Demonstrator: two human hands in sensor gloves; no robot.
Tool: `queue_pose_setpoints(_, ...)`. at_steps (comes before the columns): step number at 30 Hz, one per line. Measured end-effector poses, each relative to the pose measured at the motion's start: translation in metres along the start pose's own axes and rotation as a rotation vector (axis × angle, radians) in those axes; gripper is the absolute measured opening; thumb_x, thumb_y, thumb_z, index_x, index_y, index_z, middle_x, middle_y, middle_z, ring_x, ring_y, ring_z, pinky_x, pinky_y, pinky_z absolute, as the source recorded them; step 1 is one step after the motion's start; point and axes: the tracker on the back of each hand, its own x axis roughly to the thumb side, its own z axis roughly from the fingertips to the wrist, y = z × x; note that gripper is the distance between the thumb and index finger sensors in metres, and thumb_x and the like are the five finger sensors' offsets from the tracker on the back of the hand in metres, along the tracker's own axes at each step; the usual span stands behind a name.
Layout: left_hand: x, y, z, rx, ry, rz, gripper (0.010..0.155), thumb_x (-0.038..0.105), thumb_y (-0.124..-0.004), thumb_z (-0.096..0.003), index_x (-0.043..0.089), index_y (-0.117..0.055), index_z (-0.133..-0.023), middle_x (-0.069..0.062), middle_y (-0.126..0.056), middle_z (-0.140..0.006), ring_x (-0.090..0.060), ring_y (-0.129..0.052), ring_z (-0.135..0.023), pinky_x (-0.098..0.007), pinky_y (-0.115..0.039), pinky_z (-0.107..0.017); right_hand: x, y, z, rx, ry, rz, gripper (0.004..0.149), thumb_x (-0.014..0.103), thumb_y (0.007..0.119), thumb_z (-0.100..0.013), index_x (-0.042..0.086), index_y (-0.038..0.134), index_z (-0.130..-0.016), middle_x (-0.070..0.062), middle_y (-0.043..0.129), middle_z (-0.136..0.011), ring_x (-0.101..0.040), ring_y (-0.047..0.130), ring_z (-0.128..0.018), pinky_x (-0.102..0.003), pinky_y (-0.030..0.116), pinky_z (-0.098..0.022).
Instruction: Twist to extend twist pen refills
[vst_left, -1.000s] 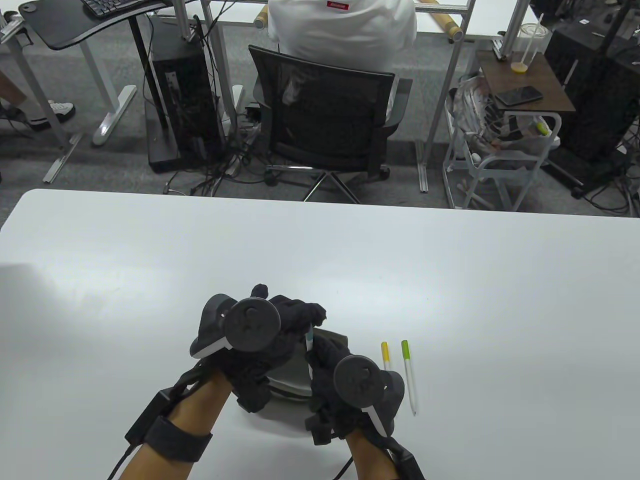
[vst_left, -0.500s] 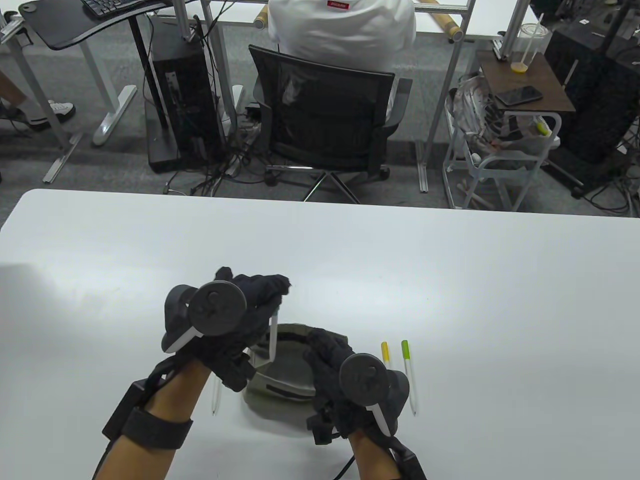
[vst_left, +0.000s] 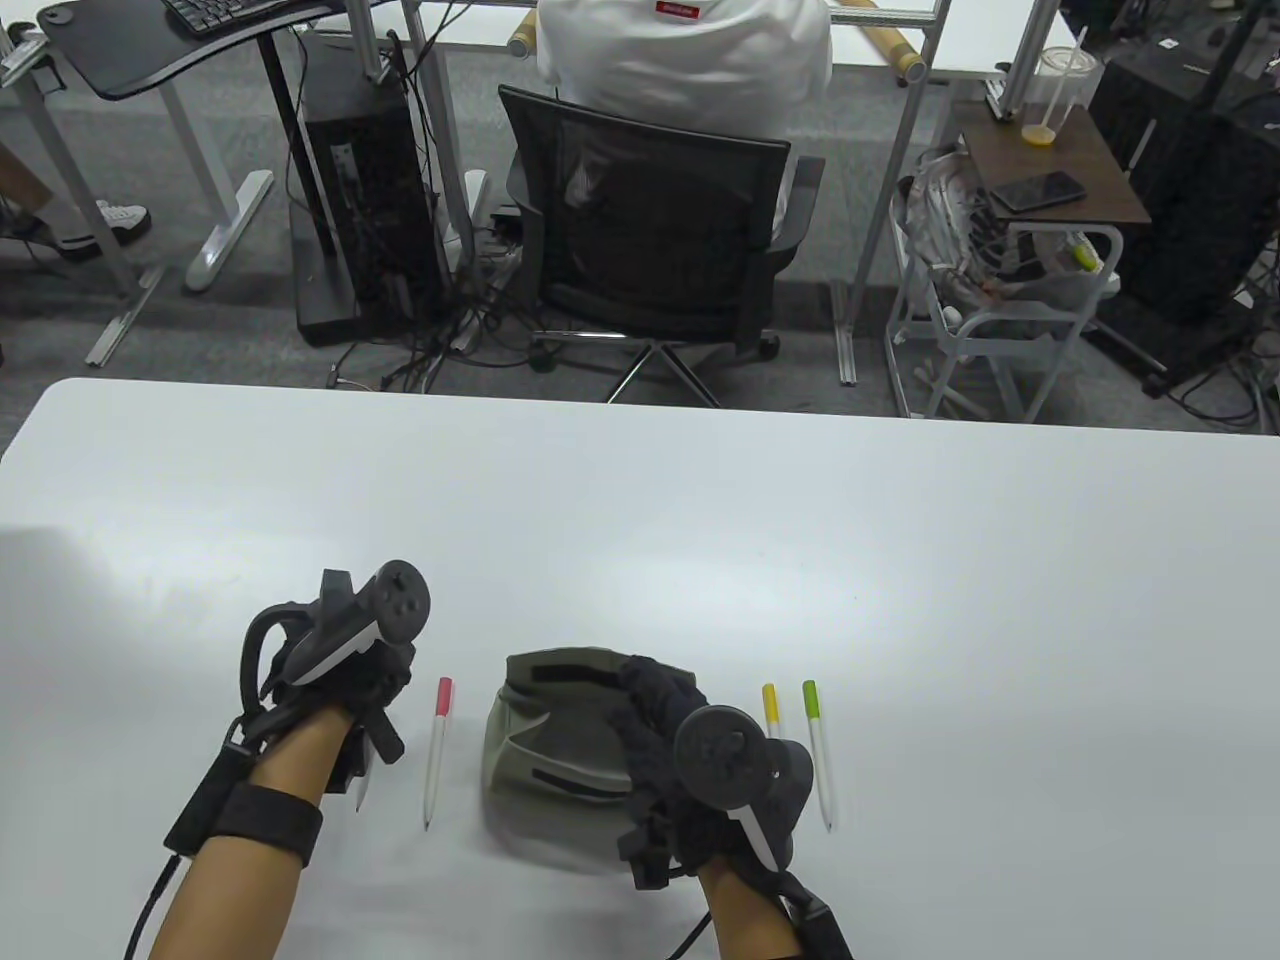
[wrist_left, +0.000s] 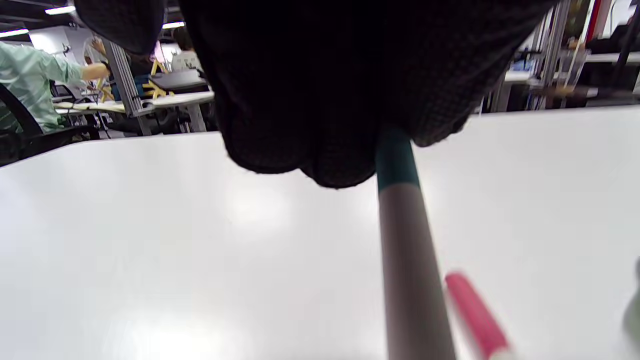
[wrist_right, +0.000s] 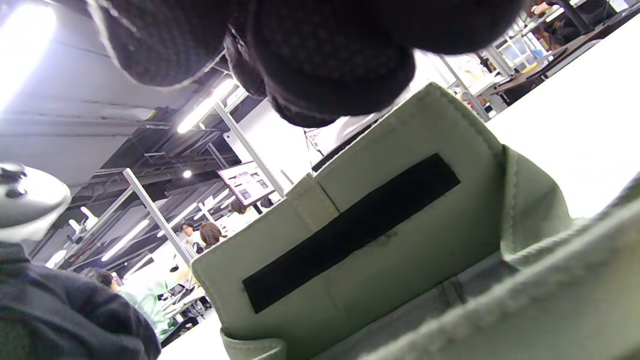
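My left hand (vst_left: 345, 735) grips a white twist pen with a teal cap (wrist_left: 404, 240) low over the table, left of a pink-capped pen (vst_left: 437, 750) that lies there. In the table view only the held pen's tip (vst_left: 360, 795) shows below the hand. In the left wrist view my gloved fingers (wrist_left: 310, 100) close around the teal cap, with the pink cap (wrist_left: 475, 315) beside it. My right hand (vst_left: 655, 700) curls over the right rim of an olive fabric pouch (vst_left: 545, 750), whose flap with a black strip (wrist_right: 350, 235) fills the right wrist view.
A yellow-capped pen (vst_left: 770, 705) and a green-capped pen (vst_left: 818, 750) lie side by side right of my right hand. The white table (vst_left: 900, 560) stretches far and right. An office chair (vst_left: 650, 250) and desks stand beyond the far edge.
My left hand has carried the teal-capped pen from above the pouch leftward and down beside the pink pen. The right hand has stayed on the pouch.
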Motion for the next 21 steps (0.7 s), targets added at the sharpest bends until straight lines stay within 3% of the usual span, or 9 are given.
queue_pose_setpoints(8,0.005,-0.035,-0.019,-0.103,0.038,-0.083,0.044,0.035,-0.091,-0.0498,0.013,-0.091,-0.088,-0.009,-0.105,-0.072,-0.032,-0.103,-0.063,-0.076,-0.052,-0.067,0.0,0.001,0.0,0.0,-0.002,0.024,0.058,0.044,0.08,-0.033,0.019,0.082,-0.086,-0.007,0.095,-0.072,-0.013,0.099,-0.029,-0.027,0.085,-0.019)
queue_pose_setpoints(21,0.011,-0.049,-0.03,-0.125,0.088,-0.126,0.045,0.037,-0.092,-0.0485,0.012,-0.093,-0.086,-0.008,-0.107,-0.07,-0.03,-0.104,-0.061,-0.077,-0.05,-0.067,0.0,0.001,0.0,0.012,0.001,0.048,0.058,0.044,0.081,-0.033,0.019,0.082,-0.085,-0.007,0.095,-0.071,-0.013,0.098,-0.028,-0.027,0.085,-0.019)
